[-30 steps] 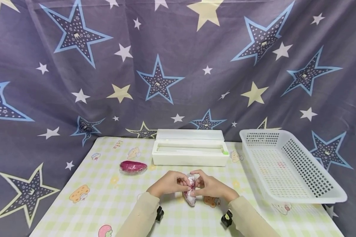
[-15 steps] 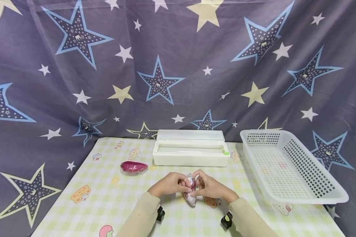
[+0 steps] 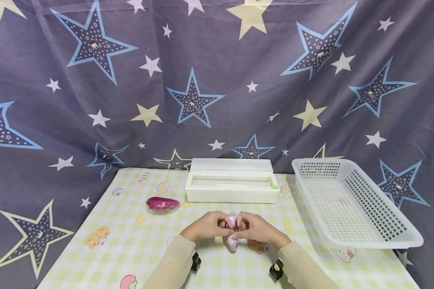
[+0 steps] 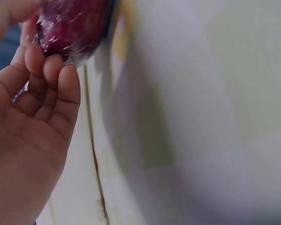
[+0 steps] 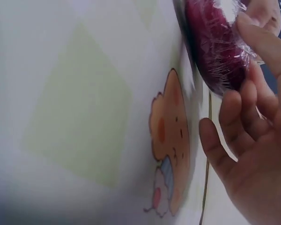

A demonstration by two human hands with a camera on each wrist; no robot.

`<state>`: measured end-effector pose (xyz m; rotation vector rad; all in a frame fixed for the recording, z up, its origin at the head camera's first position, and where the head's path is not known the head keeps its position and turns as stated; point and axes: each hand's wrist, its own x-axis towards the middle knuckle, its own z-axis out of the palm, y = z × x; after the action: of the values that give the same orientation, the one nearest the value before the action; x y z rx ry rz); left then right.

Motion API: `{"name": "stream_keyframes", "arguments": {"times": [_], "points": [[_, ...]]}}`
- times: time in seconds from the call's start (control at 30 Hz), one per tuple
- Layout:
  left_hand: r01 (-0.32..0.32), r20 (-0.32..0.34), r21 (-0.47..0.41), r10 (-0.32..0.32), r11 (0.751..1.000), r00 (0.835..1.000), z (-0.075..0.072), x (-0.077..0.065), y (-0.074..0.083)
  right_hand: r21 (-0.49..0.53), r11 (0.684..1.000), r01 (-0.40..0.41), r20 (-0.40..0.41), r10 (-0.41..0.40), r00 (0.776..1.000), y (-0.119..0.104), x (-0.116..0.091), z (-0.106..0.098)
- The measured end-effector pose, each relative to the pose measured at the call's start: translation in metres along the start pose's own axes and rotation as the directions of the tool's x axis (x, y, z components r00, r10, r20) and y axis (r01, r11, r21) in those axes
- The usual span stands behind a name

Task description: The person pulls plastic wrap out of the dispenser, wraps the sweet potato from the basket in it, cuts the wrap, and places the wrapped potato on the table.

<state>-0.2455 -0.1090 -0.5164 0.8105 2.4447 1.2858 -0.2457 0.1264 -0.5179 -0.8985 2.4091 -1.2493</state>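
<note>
A dark red, oblong piece of produce (image 3: 232,244) wrapped in cling film (image 5: 225,11) lies on the table between my two hands. My left hand (image 3: 207,225) is on its left side, thumb and index finger pinching the film on top. From the right, my right hand (image 3: 257,228) pinches the film with thumb and index finger, the fingertips of both hands close together. In the left wrist view, the other fingers of my left hand (image 4: 33,122) curl beside the wrapped piece (image 4: 72,26). The right wrist view has my right hand's (image 5: 257,140) other fingers bent loosely below it.
A second wrapped magenta piece (image 3: 162,204) lies at the left. Behind my hands stands a long white cling film box (image 3: 233,195), lid raised. A white perforated basket (image 3: 372,244) is at the right. A starry curtain (image 3: 217,104) hangs behind the checked tablecloth (image 3: 130,241).
My right fingers have drawn in from a wider spread, with the index finger now bent down onto the film. My left hand has hardly moved. The box, basket and second piece stay put.
</note>
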Motion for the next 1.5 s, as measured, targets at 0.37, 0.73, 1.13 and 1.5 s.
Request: {"name": "stream_keyframes", "arguments": {"times": [0.37,0.73,1.13,1.5], "points": [[-0.028,0.001,0.118,0.028,0.993,1.000,0.002,0.001,0.002,-0.052,0.995,0.083,-0.061,-0.087,0.994,0.001,-0.001,0.000],[-0.047,0.063,0.073,0.042,0.996,0.997,-0.011,-0.007,-0.004,-0.025,0.999,0.034,-0.107,-0.036,0.994,0.001,-0.001,-0.010],[-0.077,-0.073,0.033,0.079,0.996,0.994,-0.020,-0.014,-0.015,-0.122,0.985,0.120,0.050,-0.115,0.992,-0.004,0.000,-0.014],[-0.038,-0.137,-0.029,0.033,0.999,0.990,-0.024,-0.019,-0.022,-0.182,0.980,0.085,0.087,-0.071,0.994,-0.010,-0.001,-0.004]]}}
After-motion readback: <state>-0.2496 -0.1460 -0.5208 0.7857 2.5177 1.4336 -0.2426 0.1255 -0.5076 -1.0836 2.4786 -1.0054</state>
